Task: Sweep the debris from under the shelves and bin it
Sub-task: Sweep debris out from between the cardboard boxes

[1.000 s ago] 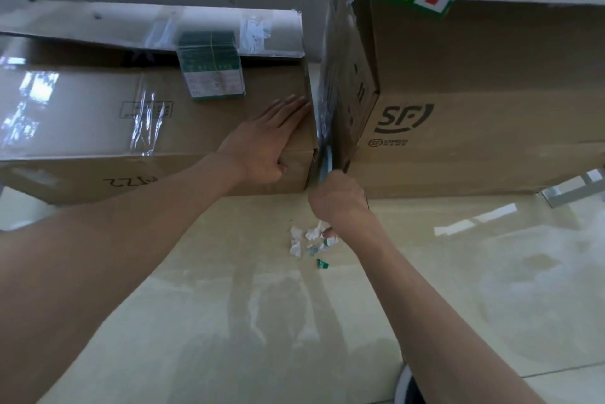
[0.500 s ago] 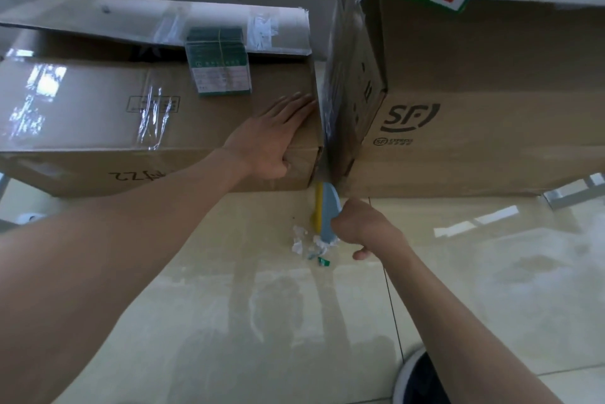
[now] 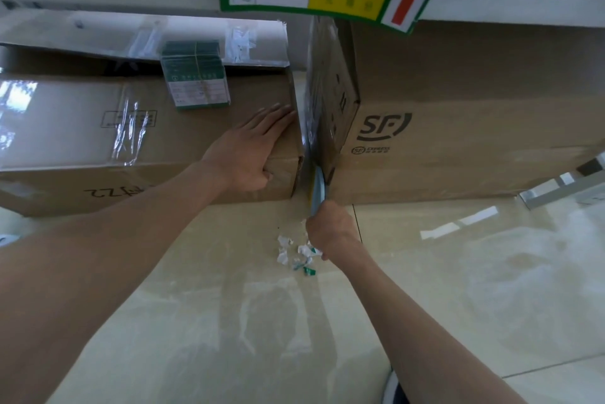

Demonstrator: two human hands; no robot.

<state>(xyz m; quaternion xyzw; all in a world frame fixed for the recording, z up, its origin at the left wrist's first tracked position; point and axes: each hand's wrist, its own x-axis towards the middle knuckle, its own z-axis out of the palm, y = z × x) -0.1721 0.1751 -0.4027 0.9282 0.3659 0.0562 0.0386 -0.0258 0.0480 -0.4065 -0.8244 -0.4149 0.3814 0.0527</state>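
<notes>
We note paper scraps (image 3: 296, 253) on the floor (image 3: 458, 272) beside the right hand (image 3: 330, 227), which grips a brush (image 3: 318, 187) between the left box (image 3: 82, 128) and right box (image 3: 474, 128); the left hand (image 3: 248, 155) lies flat on the left box. We judge the scraps light and flimsy: best swept, not pinched

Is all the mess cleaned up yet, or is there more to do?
Not yet. Done: a little heap of paper scraps lies out on the floor. In hand: the right hand grips a blue tool poked into the gap between the left box and the right box, while the left hand presses flat on the left box. Left: the scraps need binning; no bin shows.
</notes>
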